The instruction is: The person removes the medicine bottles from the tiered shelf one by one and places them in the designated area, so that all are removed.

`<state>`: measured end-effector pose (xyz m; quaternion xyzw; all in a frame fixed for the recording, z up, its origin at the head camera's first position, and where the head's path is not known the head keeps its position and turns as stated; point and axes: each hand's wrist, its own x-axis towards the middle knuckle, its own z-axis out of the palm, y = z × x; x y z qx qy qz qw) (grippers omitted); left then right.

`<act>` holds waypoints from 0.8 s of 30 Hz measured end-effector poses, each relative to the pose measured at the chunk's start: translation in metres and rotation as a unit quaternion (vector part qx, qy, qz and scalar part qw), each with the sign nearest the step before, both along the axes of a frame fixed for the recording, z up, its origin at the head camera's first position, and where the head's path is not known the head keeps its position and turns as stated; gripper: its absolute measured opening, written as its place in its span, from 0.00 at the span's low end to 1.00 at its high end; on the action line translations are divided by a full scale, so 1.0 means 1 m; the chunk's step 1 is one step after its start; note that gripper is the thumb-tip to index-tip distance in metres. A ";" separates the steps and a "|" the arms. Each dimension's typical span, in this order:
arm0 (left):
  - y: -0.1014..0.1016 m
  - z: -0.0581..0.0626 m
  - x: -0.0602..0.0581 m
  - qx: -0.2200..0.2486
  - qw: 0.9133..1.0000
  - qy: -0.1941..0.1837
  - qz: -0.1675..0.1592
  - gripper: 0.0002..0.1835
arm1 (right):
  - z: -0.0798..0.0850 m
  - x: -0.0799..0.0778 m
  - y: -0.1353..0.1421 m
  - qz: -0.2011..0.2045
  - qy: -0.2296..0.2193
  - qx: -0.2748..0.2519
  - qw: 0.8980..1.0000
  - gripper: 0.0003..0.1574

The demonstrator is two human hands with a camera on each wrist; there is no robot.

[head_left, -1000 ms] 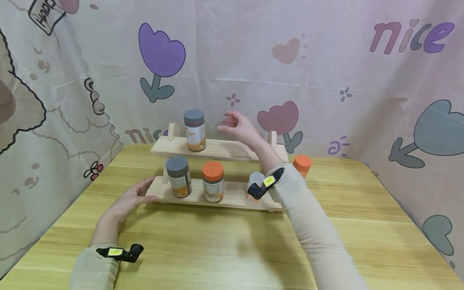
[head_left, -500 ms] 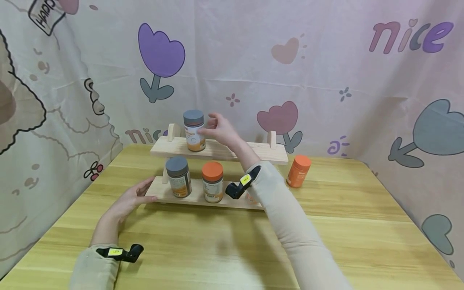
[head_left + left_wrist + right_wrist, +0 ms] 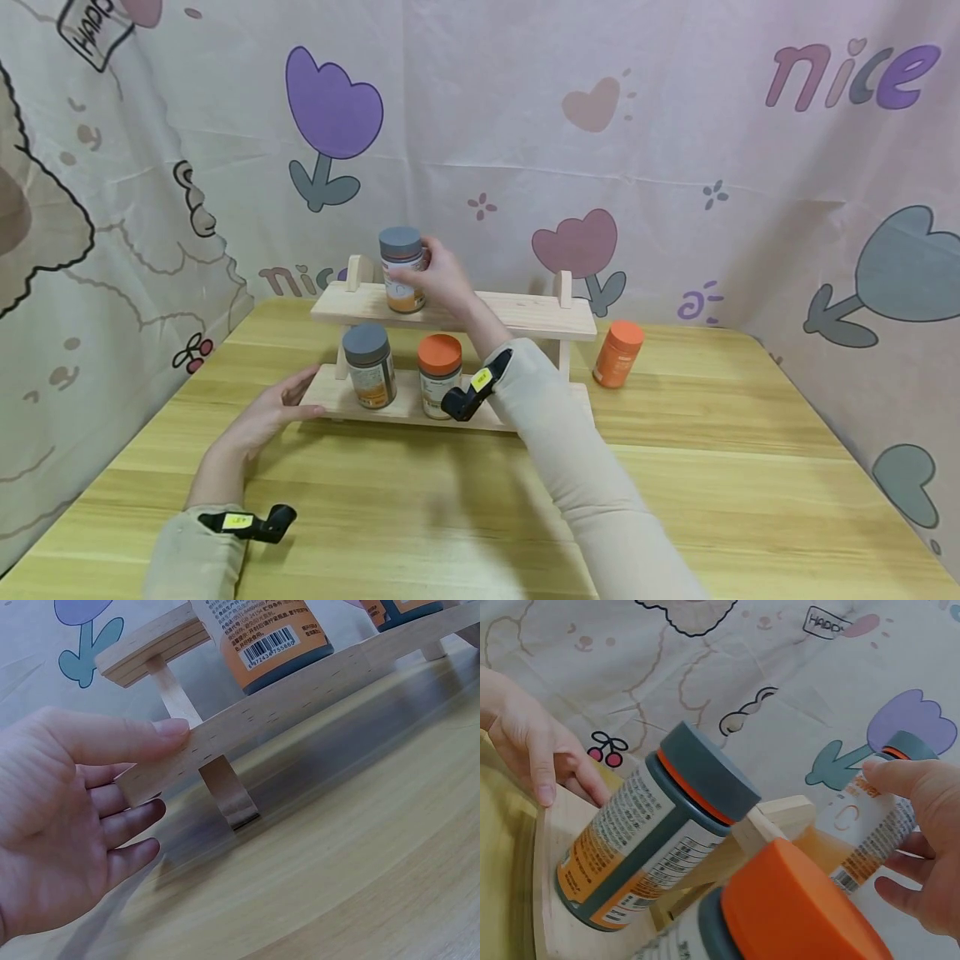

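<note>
On the upper board of a two-tier wooden shelf (image 3: 525, 313) stands a supplement bottle (image 3: 405, 297) with a grey cap and a white-orange label. My right hand (image 3: 444, 282) grips it from the right, thumb across the label and fingers around the far side. At the lower board's left end, my left hand (image 3: 262, 421) holds the wood; in the left wrist view its thumb (image 3: 171, 729) lies against the edge, with fingers behind and below. Another grey-capped bottle (image 3: 371, 371) and an orange-capped bottle (image 3: 440, 367) stand on the lower board.
An all-orange bottle (image 3: 618, 356) stands on the wooden table (image 3: 720, 500), right of the shelf. My right forearm (image 3: 555, 433) crosses in front of the shelf and covers part of the lower board. A patterned cloth (image 3: 480, 100) hangs behind.
My right hand has moved left along the upper board to the grey-capped bottle and now grips it. Its forearm now hides the white-topped bottle seen earlier. The left hand stays in place.
</note>
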<state>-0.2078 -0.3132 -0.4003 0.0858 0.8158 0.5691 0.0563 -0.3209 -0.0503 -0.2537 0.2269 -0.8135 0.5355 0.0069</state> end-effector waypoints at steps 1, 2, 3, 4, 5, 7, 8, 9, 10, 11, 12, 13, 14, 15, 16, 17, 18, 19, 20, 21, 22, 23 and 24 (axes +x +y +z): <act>0.000 0.000 0.000 0.000 1.000 0.000 0.000 0.46 | 0.000 0.000 -0.001 -0.003 0.003 0.001 1.000 0.41; 0.000 0.000 0.000 -0.001 1.000 0.000 -0.001 0.46 | -0.001 0.000 -0.001 -0.007 0.006 0.002 1.000 0.41; 0.001 0.000 0.000 -0.002 1.000 0.000 -0.001 0.46 | -0.001 0.000 -0.001 -0.010 0.008 0.003 1.000 0.41; 0.001 0.000 0.000 -0.003 1.000 -0.001 0.000 0.46 | -0.001 0.000 -0.002 -0.012 0.010 0.004 1.000 0.41; 0.001 0.001 0.000 -0.004 1.000 -0.001 0.001 0.46 | -0.001 0.000 -0.002 -0.016 0.012 0.005 1.000 0.41; 0.001 0.001 0.000 -0.004 1.000 -0.001 0.001 0.46 | -0.001 0.000 -0.001 -0.021 0.014 0.004 1.000 0.41; 0.001 0.001 0.000 -0.004 1.000 -0.001 0.002 0.46 | -0.001 0.000 -0.001 -0.021 0.013 0.004 1.000 0.41; 0.001 0.001 -0.001 -0.003 1.000 -0.001 0.002 0.46 | -0.001 0.001 -0.001 -0.022 0.014 0.003 1.000 0.41; 0.000 0.000 -0.001 -0.002 1.000 0.000 0.002 0.46 | -0.001 0.001 0.000 -0.022 0.016 0.004 1.000 0.41; 0.000 0.000 -0.001 -0.003 1.000 0.000 0.003 0.46 | -0.001 0.001 0.000 -0.022 0.017 0.004 1.000 0.41; -0.001 0.000 -0.001 -0.001 1.000 0.000 0.002 0.46 | -0.001 0.001 0.000 -0.022 0.019 0.004 1.000 0.41; -0.001 -0.001 -0.001 -0.001 1.000 0.000 0.002 0.46 | -0.001 0.002 0.001 -0.020 0.022 0.004 1.000 0.40; -0.001 -0.001 -0.001 -0.003 1.000 0.001 0.002 0.46 | -0.002 0.002 0.001 -0.018 0.025 0.005 1.000 0.39; -0.001 -0.001 -0.001 -0.003 1.000 0.001 0.001 0.46 | -0.002 0.002 0.002 -0.016 0.030 0.005 0.999 0.39; -0.001 0.000 -0.001 -0.004 1.000 0.001 0.002 0.46 | -0.002 0.002 0.002 -0.014 0.035 0.006 0.999 0.38; -0.001 0.000 -0.001 -0.005 1.000 0.001 0.003 0.45 | -0.003 0.002 0.003 -0.012 0.039 0.007 0.999 0.38; 0.000 0.001 0.000 -0.004 1.000 0.002 0.002 0.45 | -0.003 0.003 0.004 -0.009 0.043 0.007 0.999 0.37; 0.000 0.001 0.001 -0.005 1.000 0.002 0.002 0.45 | -0.003 0.003 0.005 -0.005 0.047 0.007 0.999 0.37; 0.001 0.001 0.001 -0.005 1.000 0.003 0.003 0.45 | -0.003 0.003 0.006 -0.003 0.050 0.006 0.999 0.36; 0.001 0.001 0.001 -0.004 1.000 0.002 0.003 0.46 | -0.004 0.003 0.007 -0.002 0.053 0.007 0.999 0.36; 0.001 0.002 0.002 -0.003 1.000 0.002 0.003 0.46 | -0.004 0.003 0.008 -0.001 0.056 0.007 0.998 0.36; 0.002 0.002 0.002 -0.003 1.000 0.003 0.003 0.46 | -0.004 0.003 0.009 0.001 0.057 0.005 0.998 0.36; 0.002 0.002 0.002 -0.002 1.000 0.003 0.003 0.46 | -0.004 0.003 0.010 0.003 0.058 0.005 0.998 0.36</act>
